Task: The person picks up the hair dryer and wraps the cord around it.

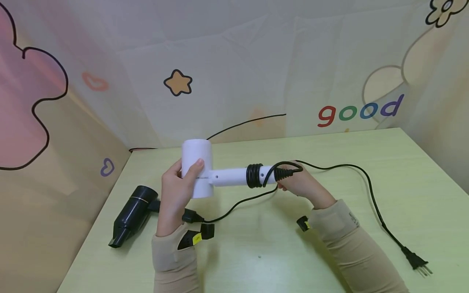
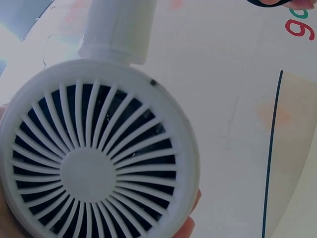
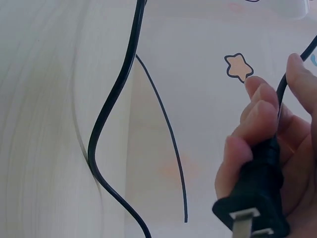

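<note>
A white hair dryer [image 1: 196, 156] is held sideways above the table, its handle pointing right. My left hand [image 1: 176, 195] grips its barrel, thumb across the near side. The left wrist view shows its round slotted grille [image 2: 89, 173] close up, with fingertips at the rim. Black cord [image 1: 253, 176] is wound around the handle. My right hand [image 1: 304, 185] is beside the handle's end, partly hidden by cord in the head view. In the right wrist view its curled fingers hold a black plug [image 3: 257, 198], metal prongs facing the camera.
A black hair dryer [image 1: 133, 215] lies on the table [image 1: 256, 264] at the left, its handle partly behind my left wrist. Its cord [image 1: 238, 203] runs behind my right hand to a plug [image 1: 415, 260] at the right. A printed cloth [image 1: 238, 81] hangs behind the table.
</note>
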A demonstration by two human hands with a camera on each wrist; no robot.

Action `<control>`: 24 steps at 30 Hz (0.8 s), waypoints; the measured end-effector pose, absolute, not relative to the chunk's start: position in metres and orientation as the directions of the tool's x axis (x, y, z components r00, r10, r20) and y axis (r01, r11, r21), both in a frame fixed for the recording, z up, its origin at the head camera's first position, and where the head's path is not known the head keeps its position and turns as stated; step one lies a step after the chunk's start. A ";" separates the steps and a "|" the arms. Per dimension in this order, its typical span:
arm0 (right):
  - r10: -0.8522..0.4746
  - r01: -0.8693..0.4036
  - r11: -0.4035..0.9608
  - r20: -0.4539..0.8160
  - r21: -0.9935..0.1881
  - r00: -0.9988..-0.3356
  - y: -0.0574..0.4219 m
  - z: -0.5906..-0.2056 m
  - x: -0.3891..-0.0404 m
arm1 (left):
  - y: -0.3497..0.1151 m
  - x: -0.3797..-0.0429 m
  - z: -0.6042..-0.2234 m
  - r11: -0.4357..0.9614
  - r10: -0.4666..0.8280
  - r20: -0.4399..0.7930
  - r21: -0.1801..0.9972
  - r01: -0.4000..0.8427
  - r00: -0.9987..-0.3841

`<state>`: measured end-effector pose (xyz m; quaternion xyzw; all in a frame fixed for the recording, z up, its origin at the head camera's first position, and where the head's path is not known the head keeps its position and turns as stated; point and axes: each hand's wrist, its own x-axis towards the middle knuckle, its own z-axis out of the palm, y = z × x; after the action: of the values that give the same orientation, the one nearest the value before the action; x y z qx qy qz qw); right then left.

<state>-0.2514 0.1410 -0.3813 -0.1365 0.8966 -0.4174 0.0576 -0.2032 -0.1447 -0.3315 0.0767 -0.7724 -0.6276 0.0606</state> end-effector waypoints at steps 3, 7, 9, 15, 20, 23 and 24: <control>-0.326 -0.256 0.585 0.066 -0.769 -0.943 0.142 -0.382 -0.252 | -0.145 -0.203 -0.332 0.217 -0.180 -0.012 0.975 -0.052 -0.984; -0.352 -0.307 0.562 0.113 -0.769 -0.929 0.140 -0.380 -0.251 | -0.146 -0.203 -0.334 0.237 -0.147 -0.021 0.970 -0.056 -0.989; -0.338 -0.290 0.561 0.106 -0.776 -0.935 0.140 -0.378 -0.250 | -0.146 -0.202 -0.335 0.247 -0.122 -0.021 0.968 -0.051 -0.992; -0.318 -0.285 0.596 0.105 -0.751 -0.942 0.140 -0.376 -0.250 | -0.147 -0.203 -0.337 0.276 -0.044 -0.005 0.961 -0.017 -0.999; -0.316 -0.283 0.605 0.101 -0.744 -0.943 0.141 -0.378 -0.251 | -0.147 -0.204 -0.338 0.294 0.004 0.007 0.956 0.008 -1.000; -0.304 -0.268 0.603 0.094 -0.752 -0.948 0.142 -0.377 -0.250 | -0.147 -0.204 -0.338 0.309 0.024 0.007 0.951 0.015 -1.000; -0.299 -0.267 0.605 0.097 -0.750 -0.949 0.142 -0.377 -0.249 | -0.147 -0.204 -0.339 0.316 0.031 0.007 0.949 0.016 -1.000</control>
<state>-0.2492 0.1424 -0.3766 -0.1582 0.8956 -0.4153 0.0193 -0.2039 -0.1470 -0.3387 -0.0144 -0.8112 -0.5846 -0.0061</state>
